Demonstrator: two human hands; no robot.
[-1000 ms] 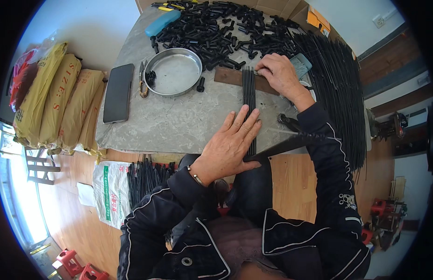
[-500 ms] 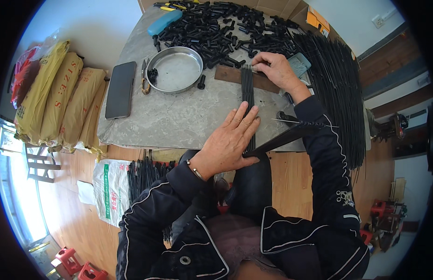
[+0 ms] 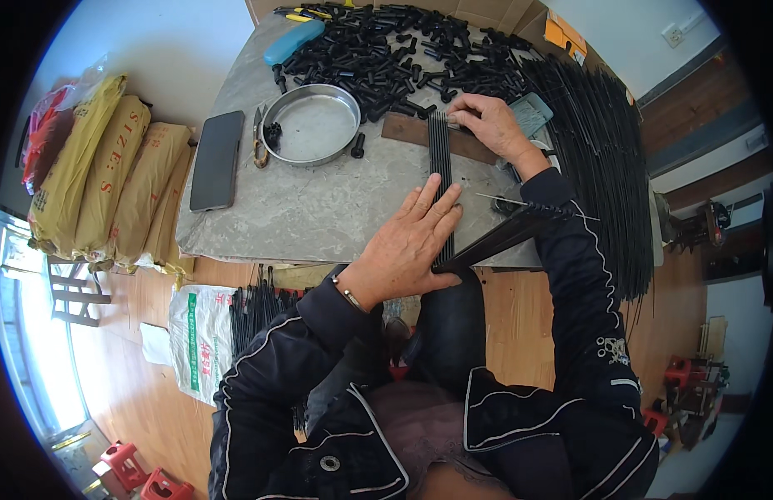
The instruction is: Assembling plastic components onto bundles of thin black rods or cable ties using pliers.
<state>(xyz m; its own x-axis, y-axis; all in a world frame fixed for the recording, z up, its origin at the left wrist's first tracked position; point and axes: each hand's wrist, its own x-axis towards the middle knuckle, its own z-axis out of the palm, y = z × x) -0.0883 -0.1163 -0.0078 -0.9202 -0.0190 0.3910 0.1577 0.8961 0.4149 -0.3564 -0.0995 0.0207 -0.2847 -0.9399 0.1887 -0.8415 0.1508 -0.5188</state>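
Observation:
A flat row of thin black rods [image 3: 440, 154] lies on the table, its pale metal tips resting over a narrow brown wooden strip [image 3: 407, 127]. Across the near part of the rods, my left hand [image 3: 411, 237] lies flat with fingers stretched out. My right hand [image 3: 490, 125] has thumb and fingertips pinched beside the far tips; what they hold is too small to make out. Under my right forearm a long dark bundle [image 3: 507, 237] slants over the table edge, and a thin metal rod [image 3: 499, 198] sticks out near it.
Many black handle-like pieces [image 3: 378, 62] cover the table's far side. A round metal tray [image 3: 315, 125], scissors [image 3: 259, 146], a phone [image 3: 215, 162] and a blue case [image 3: 295, 42] are at left. Long black rods [image 3: 599, 167] hang over the right edge. Yellow sacks [image 3: 111, 167] stand left.
My left hand has shifted very slightly on the rods. The dark bundle and thin metal rod by my right forearm have moved slightly. My right hand stays at the rod tips.

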